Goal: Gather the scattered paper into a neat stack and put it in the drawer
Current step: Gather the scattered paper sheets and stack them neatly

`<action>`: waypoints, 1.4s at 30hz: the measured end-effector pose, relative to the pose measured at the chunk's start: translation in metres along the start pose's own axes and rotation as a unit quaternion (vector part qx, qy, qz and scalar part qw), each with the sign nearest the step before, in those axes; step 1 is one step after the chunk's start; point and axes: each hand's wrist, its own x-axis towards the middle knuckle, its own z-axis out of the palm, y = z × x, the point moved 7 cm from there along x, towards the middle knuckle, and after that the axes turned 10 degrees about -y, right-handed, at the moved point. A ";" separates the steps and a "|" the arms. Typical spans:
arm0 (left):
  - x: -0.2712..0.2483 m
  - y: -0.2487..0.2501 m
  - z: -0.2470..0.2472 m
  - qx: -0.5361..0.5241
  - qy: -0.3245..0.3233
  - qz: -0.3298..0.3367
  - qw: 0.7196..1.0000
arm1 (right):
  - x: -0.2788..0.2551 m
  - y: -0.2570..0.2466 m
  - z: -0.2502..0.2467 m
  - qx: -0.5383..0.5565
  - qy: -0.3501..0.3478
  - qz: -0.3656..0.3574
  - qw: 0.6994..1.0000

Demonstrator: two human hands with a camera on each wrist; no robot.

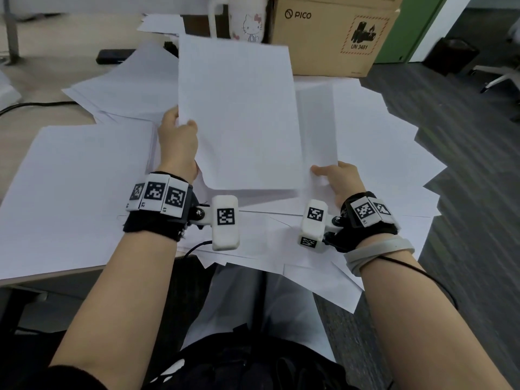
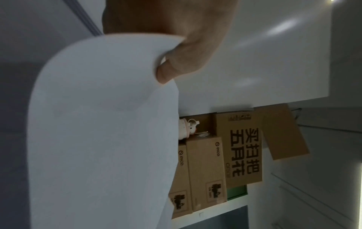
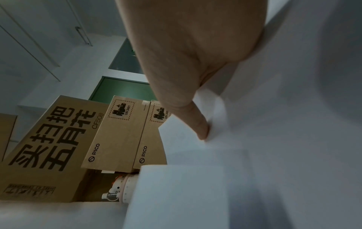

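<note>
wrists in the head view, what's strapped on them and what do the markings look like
Both forearms are bare. The left wrist wears a black fabric band carrying white blocks printed with black square-code markers, and a white camera pod juts inward with its own marker. The right wrist has a matching black band, marker blocks and white pod, plus a pale grey strap and a thin black cable running back along the forearm.

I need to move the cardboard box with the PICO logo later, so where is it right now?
In the head view the PICO box sits at the far right of the desk, behind the scattered paper, just right of the Hello Kitty bottle.
</note>
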 end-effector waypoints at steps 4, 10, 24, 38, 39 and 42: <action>-0.004 -0.022 0.016 0.039 -0.051 -0.028 0.998 | -0.002 -0.002 0.001 0.011 -0.001 -0.006 1.000; -0.009 -0.042 0.039 0.096 -0.111 -0.041 0.988 | -0.005 -0.005 0.002 0.033 0.004 -0.029 0.999; 0.018 -0.052 0.037 0.083 -0.070 -0.086 0.990 | -0.010 -0.015 0.000 0.006 0.032 -0.044 0.999; 0.084 -0.062 -0.009 -0.129 0.022 -0.135 0.982 | 0.039 -0.062 0.039 -0.034 0.051 -0.073 0.995; 0.086 -0.064 -0.010 -0.138 0.028 -0.139 0.980 | 0.045 -0.061 0.041 -0.040 0.051 -0.069 0.996; 0.093 -0.067 -0.013 -0.216 0.040 -0.145 0.965 | 0.058 -0.058 0.047 -0.055 0.046 -0.057 0.996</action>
